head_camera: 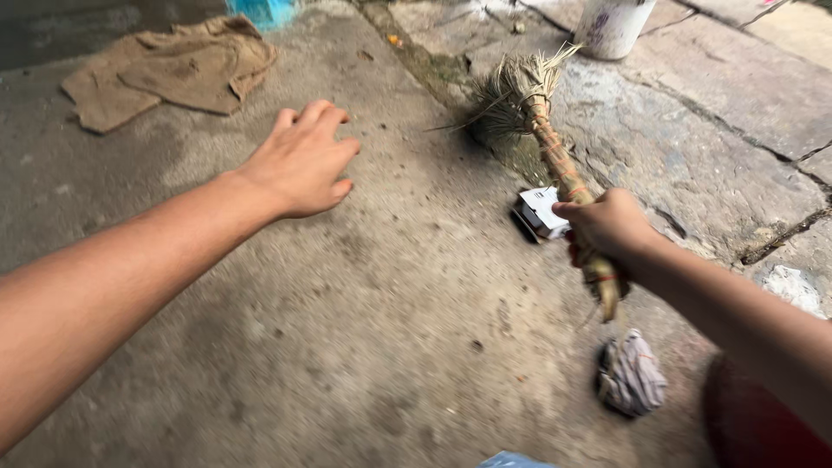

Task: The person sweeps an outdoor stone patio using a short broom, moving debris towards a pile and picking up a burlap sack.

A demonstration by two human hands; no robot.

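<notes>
Straw-bound and probably light but stiff, the hand broom (555, 156) is riding in my right hand (607, 227), fingers clenching its wrapped handle over the concrete floor (364, 329), while my left hand (303, 160) is hovering empty, fingers loose.

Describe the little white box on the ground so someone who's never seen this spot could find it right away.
Start at the right hand gripping the straw hand broom, above where smooth concrete meets the cracked stone slabs. Just left of that fist, on the ground, lies the small white box. Unlike the crumpled grey rag below it and the brown sackcloth far left, it is hard-edged and boxy.
</notes>
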